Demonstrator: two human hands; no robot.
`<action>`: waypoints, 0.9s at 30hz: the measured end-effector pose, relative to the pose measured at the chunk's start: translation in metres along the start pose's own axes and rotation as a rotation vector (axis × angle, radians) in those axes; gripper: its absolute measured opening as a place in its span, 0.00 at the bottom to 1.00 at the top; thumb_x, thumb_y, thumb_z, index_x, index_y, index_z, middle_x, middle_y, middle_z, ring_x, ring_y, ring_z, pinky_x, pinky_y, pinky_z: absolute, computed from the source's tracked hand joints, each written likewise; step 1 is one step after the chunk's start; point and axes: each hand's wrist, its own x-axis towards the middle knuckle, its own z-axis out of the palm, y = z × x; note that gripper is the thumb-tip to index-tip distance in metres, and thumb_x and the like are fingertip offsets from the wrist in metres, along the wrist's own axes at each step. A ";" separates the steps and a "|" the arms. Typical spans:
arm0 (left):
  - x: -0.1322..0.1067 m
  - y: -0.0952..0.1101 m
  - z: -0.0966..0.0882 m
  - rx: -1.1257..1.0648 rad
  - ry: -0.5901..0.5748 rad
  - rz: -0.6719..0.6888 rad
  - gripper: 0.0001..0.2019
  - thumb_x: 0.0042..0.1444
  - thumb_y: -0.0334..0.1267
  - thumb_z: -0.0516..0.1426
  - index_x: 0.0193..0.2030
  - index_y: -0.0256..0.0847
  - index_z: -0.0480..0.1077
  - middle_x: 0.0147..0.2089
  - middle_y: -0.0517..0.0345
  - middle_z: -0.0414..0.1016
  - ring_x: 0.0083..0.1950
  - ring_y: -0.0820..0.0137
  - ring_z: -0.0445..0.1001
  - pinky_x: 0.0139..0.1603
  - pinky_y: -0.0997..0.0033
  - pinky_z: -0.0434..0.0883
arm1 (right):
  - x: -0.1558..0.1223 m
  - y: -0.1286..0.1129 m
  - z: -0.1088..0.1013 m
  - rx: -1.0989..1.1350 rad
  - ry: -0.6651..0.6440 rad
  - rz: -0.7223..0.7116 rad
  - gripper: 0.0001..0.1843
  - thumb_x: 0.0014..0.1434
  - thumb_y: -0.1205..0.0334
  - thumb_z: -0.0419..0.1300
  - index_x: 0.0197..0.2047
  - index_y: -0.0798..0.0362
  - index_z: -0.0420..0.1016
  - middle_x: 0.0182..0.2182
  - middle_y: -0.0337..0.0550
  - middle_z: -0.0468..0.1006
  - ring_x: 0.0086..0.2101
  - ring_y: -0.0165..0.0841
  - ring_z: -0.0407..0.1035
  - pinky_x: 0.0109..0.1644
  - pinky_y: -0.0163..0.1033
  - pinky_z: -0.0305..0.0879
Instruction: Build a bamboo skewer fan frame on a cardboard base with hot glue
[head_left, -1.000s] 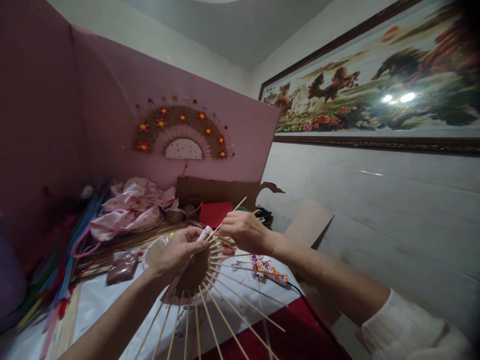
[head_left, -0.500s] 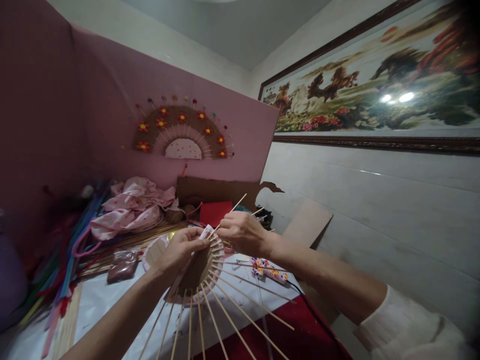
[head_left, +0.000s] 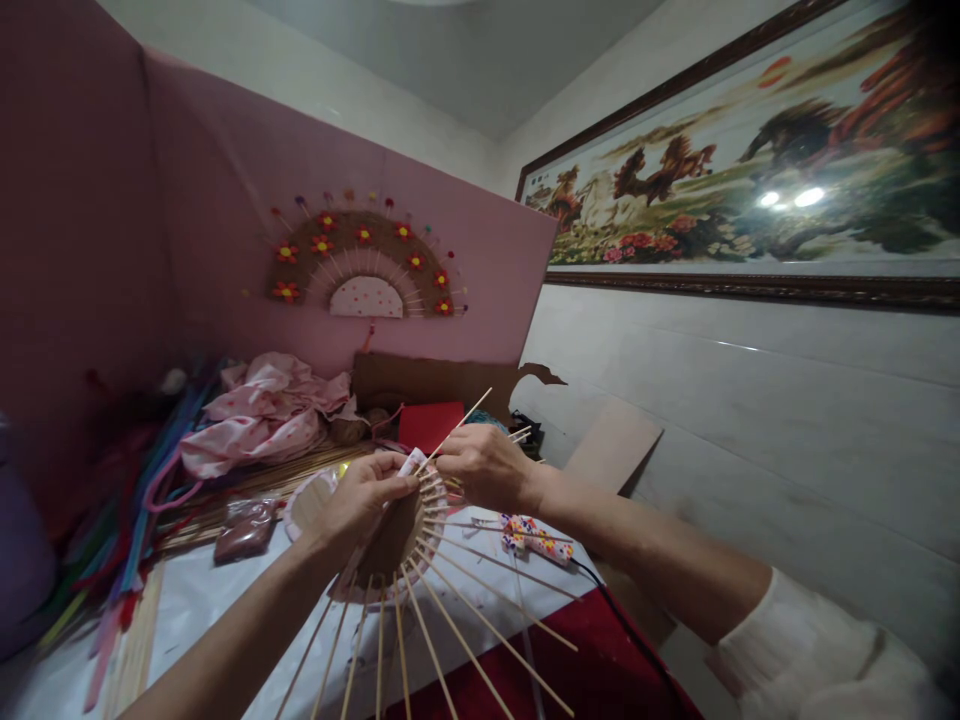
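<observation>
My left hand (head_left: 367, 492) is closed on the upper edge of a cardboard half-disc (head_left: 394, 540) with pink-white cloth along its rim. Thin bamboo sticks (head_left: 454, 645) fan out from the curved edge, toward me and to the right. At the top of the rim, a bamboo stick (head_left: 472, 410) slants up and right. My right hand (head_left: 487, 465) has its fingers closed around this stick, close to the rim; the fingertips are partly hidden. Behind my left hand sits a second cloth-edged cardboard piece (head_left: 304, 500), partly covered.
A flower-patterned glue gun (head_left: 536, 538) with a black cord lies right of the sticks. Farther left are a bagged brown block (head_left: 246, 530), crumpled pink cloth (head_left: 262, 415) and coloured strips (head_left: 146, 520). A finished fan (head_left: 367, 235) hangs on the pink board behind.
My right hand has barely shifted, and the slanting stick now leans at a slightly different angle at the rim. The left hand and half-disc stay almost in place.
</observation>
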 end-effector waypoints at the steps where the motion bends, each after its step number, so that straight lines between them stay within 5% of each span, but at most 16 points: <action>1: 0.000 0.000 0.000 0.006 -0.001 0.001 0.10 0.36 0.35 0.65 0.27 0.36 0.70 0.21 0.62 0.73 0.22 0.74 0.68 0.25 0.75 0.60 | 0.000 0.000 0.000 0.008 -0.008 -0.001 0.10 0.59 0.61 0.53 0.27 0.54 0.70 0.26 0.41 0.73 0.27 0.30 0.63 0.33 0.37 0.56; 23: 0.004 -0.004 -0.006 0.054 -0.017 0.061 0.11 0.36 0.34 0.65 0.29 0.34 0.73 0.27 0.58 0.75 0.28 0.73 0.69 0.31 0.75 0.62 | 0.001 0.000 -0.002 0.035 -0.021 -0.017 0.12 0.60 0.63 0.53 0.27 0.55 0.73 0.25 0.42 0.73 0.28 0.30 0.63 0.34 0.37 0.57; 27: 0.007 -0.006 -0.014 0.035 -0.010 0.058 0.09 0.38 0.33 0.64 0.29 0.35 0.73 0.25 0.60 0.75 0.25 0.74 0.69 0.28 0.76 0.62 | -0.002 0.004 -0.010 0.121 0.079 0.027 0.09 0.58 0.66 0.54 0.31 0.55 0.76 0.29 0.43 0.75 0.31 0.30 0.64 0.35 0.37 0.60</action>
